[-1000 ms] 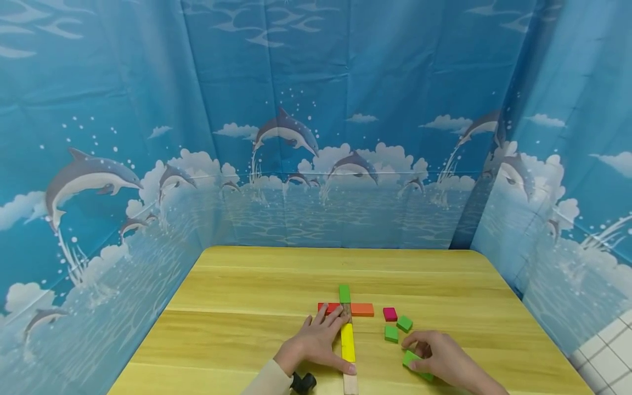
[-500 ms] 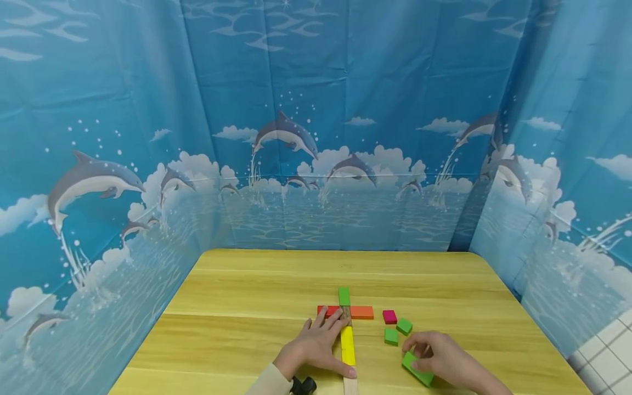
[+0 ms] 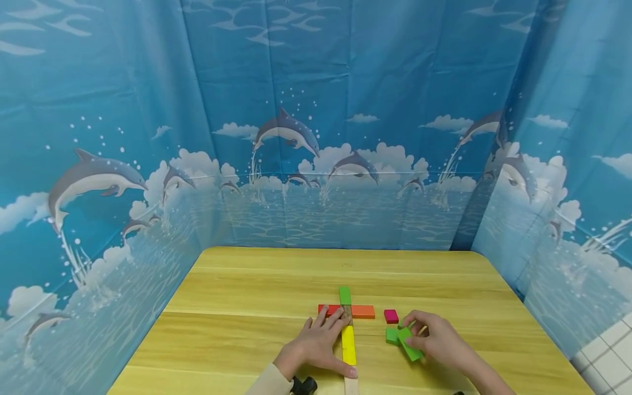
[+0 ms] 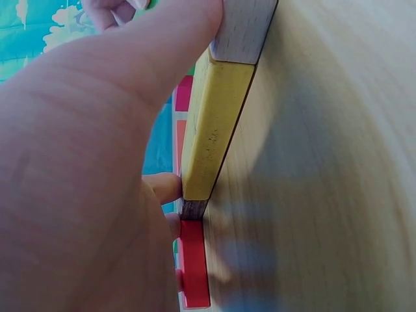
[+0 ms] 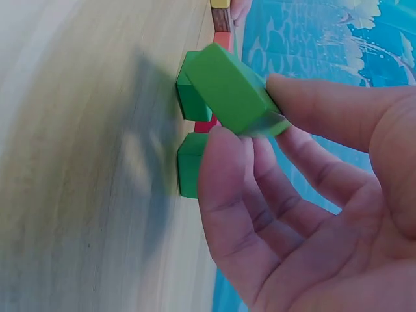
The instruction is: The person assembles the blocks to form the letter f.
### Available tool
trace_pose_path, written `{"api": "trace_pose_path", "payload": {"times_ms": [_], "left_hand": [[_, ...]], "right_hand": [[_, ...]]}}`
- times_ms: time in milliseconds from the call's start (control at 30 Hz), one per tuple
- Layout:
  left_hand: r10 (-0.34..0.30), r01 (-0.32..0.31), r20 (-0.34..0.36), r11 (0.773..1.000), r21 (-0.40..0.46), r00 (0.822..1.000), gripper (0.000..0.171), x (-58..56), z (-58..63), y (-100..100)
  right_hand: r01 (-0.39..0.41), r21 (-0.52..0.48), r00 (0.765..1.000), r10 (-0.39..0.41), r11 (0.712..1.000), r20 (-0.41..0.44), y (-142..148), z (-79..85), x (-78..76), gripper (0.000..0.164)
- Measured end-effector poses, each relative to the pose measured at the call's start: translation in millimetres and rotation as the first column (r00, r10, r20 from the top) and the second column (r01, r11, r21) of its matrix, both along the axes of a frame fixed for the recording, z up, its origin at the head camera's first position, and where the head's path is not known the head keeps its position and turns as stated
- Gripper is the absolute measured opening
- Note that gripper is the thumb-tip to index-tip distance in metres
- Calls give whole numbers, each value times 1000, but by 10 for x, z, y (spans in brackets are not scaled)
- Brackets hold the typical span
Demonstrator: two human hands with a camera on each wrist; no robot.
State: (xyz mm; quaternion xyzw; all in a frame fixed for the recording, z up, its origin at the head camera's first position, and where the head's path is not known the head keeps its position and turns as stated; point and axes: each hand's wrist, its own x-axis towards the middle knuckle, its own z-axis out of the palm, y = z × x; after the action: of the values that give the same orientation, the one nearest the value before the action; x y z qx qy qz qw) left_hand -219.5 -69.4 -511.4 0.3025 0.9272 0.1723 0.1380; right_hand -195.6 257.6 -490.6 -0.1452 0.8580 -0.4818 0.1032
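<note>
My left hand (image 3: 318,346) spreads its fingers over a cross of wooden blocks. Its thumb touches the pale wood block (image 3: 351,385) and its fingertips rest near the red block (image 3: 331,309) and dark brown block (image 3: 346,312). The yellow block (image 3: 348,346) lies between thumb and fingers. A green block (image 3: 344,295) tops the cross, and an orange block (image 3: 364,312) forms its right arm. My right hand (image 3: 439,341) pinches a long green block (image 5: 227,88) between thumb and fingers, raised and tilted. Beside it sit two green cubes (image 5: 192,166), one mostly hidden in the head view.
A magenta cube (image 3: 391,316) lies right of the orange block. The wooden table (image 3: 237,312) meets a blue dolphin-print curtain (image 3: 316,214) at the back and sides. A black object (image 3: 303,385) shows by my left wrist.
My right hand has lifted the long green block and moved it forward and slightly left, close to the green cubes. My left hand keeps its place on the cross.
</note>
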Motion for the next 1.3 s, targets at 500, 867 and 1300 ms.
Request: {"api": "trace_pose_path", "payload": {"times_ms": [500, 867, 1300], "left_hand": [[6, -6, -2, 1000, -15, 1000, 111, 19, -3, -4], [7, -7, 7, 1000, -8, 1000, 109, 11, 17, 3], [11, -10, 13, 1000, -18, 1000, 107, 10, 46, 4]], "right_hand": [[205, 65, 977, -200, 977, -80, -215, 58, -225, 25], [225, -11, 971, -226, 974, -77, -391, 104, -422, 23], [246, 38, 962, -239, 968, -132, -525, 137, -748, 24]]}}
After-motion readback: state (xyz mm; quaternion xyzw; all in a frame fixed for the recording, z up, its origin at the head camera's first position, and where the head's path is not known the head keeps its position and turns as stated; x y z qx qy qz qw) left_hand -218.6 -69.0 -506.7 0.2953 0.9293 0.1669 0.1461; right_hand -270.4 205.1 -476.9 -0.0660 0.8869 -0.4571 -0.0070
